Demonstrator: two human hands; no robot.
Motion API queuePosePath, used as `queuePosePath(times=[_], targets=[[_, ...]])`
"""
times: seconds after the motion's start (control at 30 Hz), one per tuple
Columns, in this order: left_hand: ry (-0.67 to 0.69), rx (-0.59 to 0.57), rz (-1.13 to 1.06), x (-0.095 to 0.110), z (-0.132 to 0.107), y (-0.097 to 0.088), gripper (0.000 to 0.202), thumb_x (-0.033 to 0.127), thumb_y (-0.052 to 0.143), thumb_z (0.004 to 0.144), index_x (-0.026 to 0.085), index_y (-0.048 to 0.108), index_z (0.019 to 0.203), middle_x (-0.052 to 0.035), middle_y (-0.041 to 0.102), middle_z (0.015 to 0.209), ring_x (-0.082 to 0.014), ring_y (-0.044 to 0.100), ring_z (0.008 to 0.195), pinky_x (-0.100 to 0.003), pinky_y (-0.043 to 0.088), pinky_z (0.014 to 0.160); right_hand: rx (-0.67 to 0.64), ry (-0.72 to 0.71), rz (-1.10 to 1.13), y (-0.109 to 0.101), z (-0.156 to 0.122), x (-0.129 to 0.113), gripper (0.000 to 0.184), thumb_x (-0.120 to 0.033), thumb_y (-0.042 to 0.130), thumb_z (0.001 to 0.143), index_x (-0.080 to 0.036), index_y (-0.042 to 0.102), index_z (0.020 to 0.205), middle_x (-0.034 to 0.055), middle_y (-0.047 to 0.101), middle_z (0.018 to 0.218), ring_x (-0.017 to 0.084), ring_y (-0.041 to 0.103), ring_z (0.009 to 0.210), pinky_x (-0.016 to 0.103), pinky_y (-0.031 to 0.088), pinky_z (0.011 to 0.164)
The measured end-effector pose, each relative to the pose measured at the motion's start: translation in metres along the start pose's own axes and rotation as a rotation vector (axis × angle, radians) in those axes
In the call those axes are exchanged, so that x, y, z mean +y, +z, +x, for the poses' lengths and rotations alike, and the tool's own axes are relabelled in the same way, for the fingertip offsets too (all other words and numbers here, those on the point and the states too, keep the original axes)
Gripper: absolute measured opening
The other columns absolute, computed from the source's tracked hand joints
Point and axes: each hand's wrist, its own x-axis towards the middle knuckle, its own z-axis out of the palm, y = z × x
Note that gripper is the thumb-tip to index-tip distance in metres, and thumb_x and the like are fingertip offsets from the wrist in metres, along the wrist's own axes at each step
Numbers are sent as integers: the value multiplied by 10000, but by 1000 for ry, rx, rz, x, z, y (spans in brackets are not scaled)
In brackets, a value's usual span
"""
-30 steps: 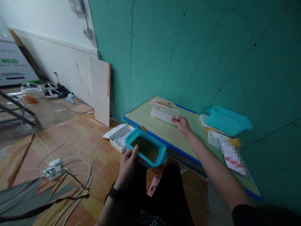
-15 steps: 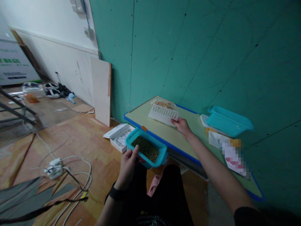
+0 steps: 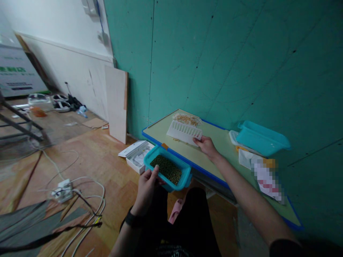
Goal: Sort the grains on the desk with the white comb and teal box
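My left hand grips the near side of a blue plastic container, thumb over its rim, just off the table's front edge. Inside the container lie dark green beans, with paler beans towards the right end. My right hand is closed on the right end of a white slotted plastic rack, held low over the table. Behind the rack, pale beans lie in a clear shallow holder. A few loose pale beans rest at the rack's near side.
The pale table has a blue edge and stands against a green wall. On its right are an empty blue container, a white lid and a blurred packet. A white box and cables lie on the left.
The white rack in my right hand has shifted slightly left and towards me, showing more of the pale beans behind it. My left hand and its container are nearly still.
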Motion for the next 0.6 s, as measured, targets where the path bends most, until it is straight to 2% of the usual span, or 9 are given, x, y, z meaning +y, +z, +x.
queuePosePath(times=[0.17, 0.33, 0.47, 0.6], targets=[[-3, -6, 1, 3, -1, 1, 542, 674, 818, 715, 185, 606, 619, -8, 656, 535, -149, 619, 482, -253, 519, 513, 0, 9, 24, -1, -6, -4, 611, -707, 864, 555, -172, 804, 843, 91, 810, 913, 283, 748, 885, 449, 575, 889], [-7, -5, -28, -1, 1, -1, 532, 668, 820, 720, 186, 609, 641, 11, 636, 532, -145, 620, 478, -250, 522, 511, 40, 30, 7, -14, -20, -7, 634, -713, 879, 537, -179, 817, 873, 108, 814, 963, 303, 756, 929, 474, 570, 935], [-23, 12, -38, -3, 1, 1, 554, 678, 832, 692, 191, 577, 625, 13, 630, 514, -156, 635, 475, -253, 526, 501, 77, 43, -43, -27, -42, -8, 663, -747, 849, 572, -170, 816, 898, 128, 813, 983, 329, 761, 948, 500, 565, 950], [-35, 15, -28, 4, -3, 6, 568, 689, 841, 669, 190, 574, 627, 17, 632, 508, -152, 640, 473, -246, 532, 503, 137, 37, -127, -38, -72, -10, 651, -762, 796, 652, -178, 819, 939, 140, 812, 1010, 355, 757, 992, 509, 559, 963]])
